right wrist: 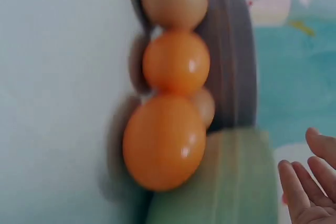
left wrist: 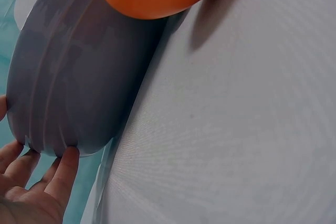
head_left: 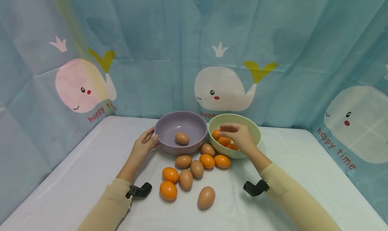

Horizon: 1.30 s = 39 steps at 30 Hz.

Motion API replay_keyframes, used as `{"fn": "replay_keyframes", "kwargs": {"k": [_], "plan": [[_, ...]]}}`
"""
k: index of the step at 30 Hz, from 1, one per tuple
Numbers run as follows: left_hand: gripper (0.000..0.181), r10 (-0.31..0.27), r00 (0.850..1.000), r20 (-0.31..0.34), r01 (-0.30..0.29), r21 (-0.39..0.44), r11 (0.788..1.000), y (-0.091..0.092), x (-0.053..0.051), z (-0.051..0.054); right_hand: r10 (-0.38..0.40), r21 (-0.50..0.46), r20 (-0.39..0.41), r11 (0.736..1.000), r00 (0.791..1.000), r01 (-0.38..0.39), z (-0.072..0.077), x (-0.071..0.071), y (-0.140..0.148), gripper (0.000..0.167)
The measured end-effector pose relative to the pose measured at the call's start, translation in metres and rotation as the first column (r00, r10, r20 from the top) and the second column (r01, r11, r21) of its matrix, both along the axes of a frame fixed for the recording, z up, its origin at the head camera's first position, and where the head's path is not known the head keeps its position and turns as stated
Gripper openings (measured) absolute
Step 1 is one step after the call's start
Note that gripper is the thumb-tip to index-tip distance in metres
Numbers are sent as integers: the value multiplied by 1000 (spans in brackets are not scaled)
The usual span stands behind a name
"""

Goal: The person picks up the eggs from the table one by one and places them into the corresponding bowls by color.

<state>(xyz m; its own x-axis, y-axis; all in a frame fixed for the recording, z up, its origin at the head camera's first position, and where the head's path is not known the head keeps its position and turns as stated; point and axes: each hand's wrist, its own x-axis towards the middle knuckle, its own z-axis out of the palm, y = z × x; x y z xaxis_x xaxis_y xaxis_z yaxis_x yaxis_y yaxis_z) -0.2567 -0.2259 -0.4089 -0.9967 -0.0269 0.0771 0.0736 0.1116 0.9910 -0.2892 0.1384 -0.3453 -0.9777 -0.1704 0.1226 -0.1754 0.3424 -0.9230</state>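
Touching the round, glossy purple bowl (head_left: 166,131) are fingers (left wrist: 64,169).

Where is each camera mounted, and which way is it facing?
Head: worn on the head, facing forward and down at the purple bowl and green bowl; left hand, right hand and sleeves show.
Left wrist: on that wrist, facing the purple bowl's side; that hand's fingers show lower left.
Right wrist: on that wrist, facing orange egg-shaped items and both bowls' sides; fingers show lower right.
Both wrist views share the purple bowl.
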Motion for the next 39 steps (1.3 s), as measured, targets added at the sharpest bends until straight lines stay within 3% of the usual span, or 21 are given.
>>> {"fn": "replay_keyframes", "kwargs": {"k": [5, 13, 20, 39], "plan": [[63, -4, 1000, 0, 4, -4, 1000, 0, 0, 1, 45, -83, -2, 996, 999, -45, 6, 26, -4, 40], [66, -18, 1000, -6, 18, 5, 1000, -1, -1, 1, 94, -66, 60, 994, 994, -90, 3, 55, -6, 46], [65, -14, 1000, -2, 14, 5, 1000, 0, -1, 0, 182, -139, 128, 977, 975, -164, -9, 72, -3, 48], [66, -20, 1000, -5, 20, 7, 1000, -1, -1, -2, 342, -115, 225, 939, 912, -324, -27, 103, 6, 52]]}}
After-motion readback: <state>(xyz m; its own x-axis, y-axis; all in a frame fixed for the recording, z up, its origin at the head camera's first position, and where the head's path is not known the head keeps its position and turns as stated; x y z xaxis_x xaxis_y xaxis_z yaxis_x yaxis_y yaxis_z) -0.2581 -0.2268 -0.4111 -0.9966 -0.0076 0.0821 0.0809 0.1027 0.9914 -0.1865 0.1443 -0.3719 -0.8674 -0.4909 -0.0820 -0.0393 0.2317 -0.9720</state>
